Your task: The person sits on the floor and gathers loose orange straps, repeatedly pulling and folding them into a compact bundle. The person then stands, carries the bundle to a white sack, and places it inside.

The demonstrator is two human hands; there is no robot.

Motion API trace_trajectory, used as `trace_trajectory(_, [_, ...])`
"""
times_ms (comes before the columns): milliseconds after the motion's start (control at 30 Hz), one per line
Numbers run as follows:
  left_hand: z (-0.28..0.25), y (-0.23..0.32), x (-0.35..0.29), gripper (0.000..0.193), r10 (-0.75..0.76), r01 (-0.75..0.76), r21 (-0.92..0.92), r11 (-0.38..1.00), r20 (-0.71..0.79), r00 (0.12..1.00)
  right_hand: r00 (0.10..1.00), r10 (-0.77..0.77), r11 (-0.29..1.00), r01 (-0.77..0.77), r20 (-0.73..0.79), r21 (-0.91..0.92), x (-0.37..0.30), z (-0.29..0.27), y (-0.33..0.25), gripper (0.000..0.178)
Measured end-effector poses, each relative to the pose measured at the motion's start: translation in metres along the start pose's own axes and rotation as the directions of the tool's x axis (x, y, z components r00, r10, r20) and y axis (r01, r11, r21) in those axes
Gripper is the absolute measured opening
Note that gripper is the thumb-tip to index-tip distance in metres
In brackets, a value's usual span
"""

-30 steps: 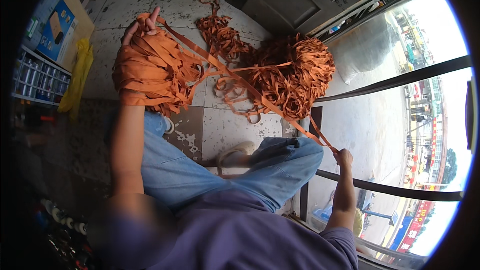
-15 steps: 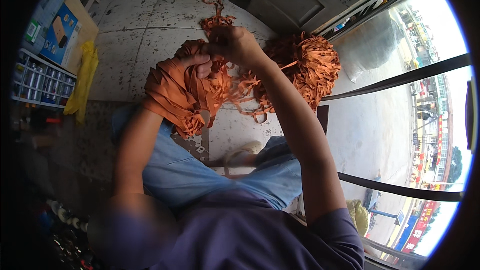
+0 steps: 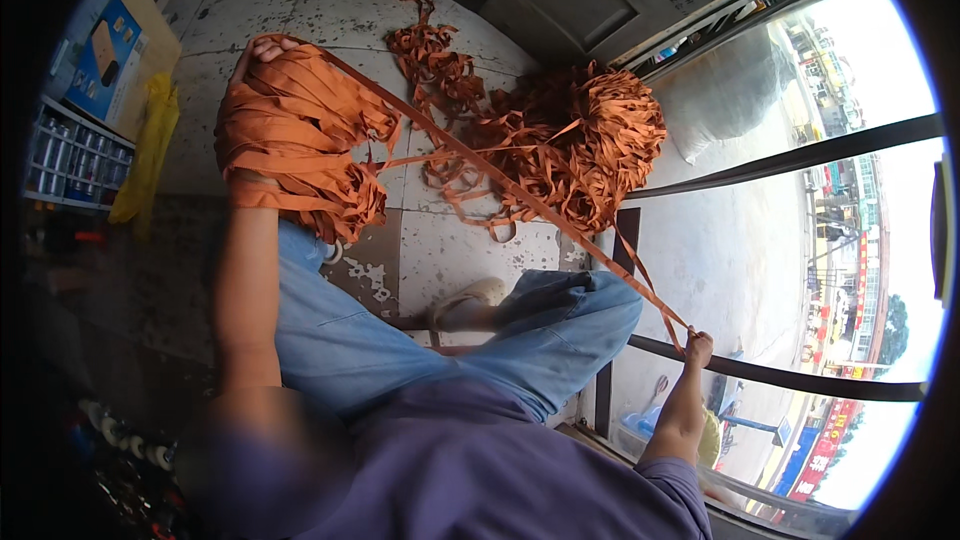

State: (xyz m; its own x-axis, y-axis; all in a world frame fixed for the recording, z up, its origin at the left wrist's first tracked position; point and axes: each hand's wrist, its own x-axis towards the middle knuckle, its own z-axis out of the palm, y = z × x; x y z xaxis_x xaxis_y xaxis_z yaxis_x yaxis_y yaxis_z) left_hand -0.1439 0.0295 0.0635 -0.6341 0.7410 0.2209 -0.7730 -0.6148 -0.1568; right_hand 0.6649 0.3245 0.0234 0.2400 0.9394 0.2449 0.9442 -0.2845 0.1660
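Note:
A thick bundle of orange fabric strips [image 3: 300,115] is wound around my left hand [image 3: 272,48] and forearm, and only the curled fingertips show at its top. Far out to the right, my right hand [image 3: 698,348] is closed on a long orange strip [image 3: 520,202]. That strip runs taut on a diagonal from my left fingers, and a looser length trails back from the right hand. On the floor between them lies a large heap of the same orange strips [image 3: 610,135], joined to the bundle by a thinner strand.
A smaller orange tangle [image 3: 430,50] spreads over the tiled floor beyond the heap. A grey door [image 3: 570,0] stands behind it. Dark bars [image 3: 790,160] cross the glass side at right. Boxes and a yellow plastic bag [image 3: 150,150] are at left.
My right hand has swung from beside the bundle far out to the right and toward me, stretching a strip. My left hand has moved left and away with the bundle.

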Motion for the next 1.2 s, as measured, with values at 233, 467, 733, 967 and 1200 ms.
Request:
trace_trajectory(233, [-0.021,-0.004,0.009,0.027,-0.398,0.308,0.417,0.855,0.147,0.906,0.45,-0.853,0.511,0.612,0.265,0.604,-0.128,-0.137,-0.258,0.017])
trace_trajectory(467, [-0.001,-0.072,-0.036,0.023,-0.527,0.547,0.629,0.552,-0.245,0.814,0.056,-0.938,-0.256,0.555,-0.343,0.792,-0.259,-0.263,-0.465,0.018])
trace_trajectory(733, [-0.025,-0.068,-0.02,0.022,-0.562,0.584,0.502,0.638,-0.216,0.799,0.266,-0.959,0.081,0.576,-0.093,0.813,-0.186,-0.164,-0.452,0.033])
trace_trajectory(967, [-0.004,-0.015,-0.012,0.023,-0.07,0.081,0.086,0.993,-0.123,0.99,0.918,-0.361,0.543,0.062,0.166,0.838,-0.006,-0.031,-0.109,0.041])
trace_trajectory(1200, [-0.007,-0.014,-0.009,0.019,0.02,0.035,0.316,0.948,-0.166,0.986,0.934,-0.352,0.721,0.312,-0.06,0.619,-0.023,-0.062,-0.098,0.03])
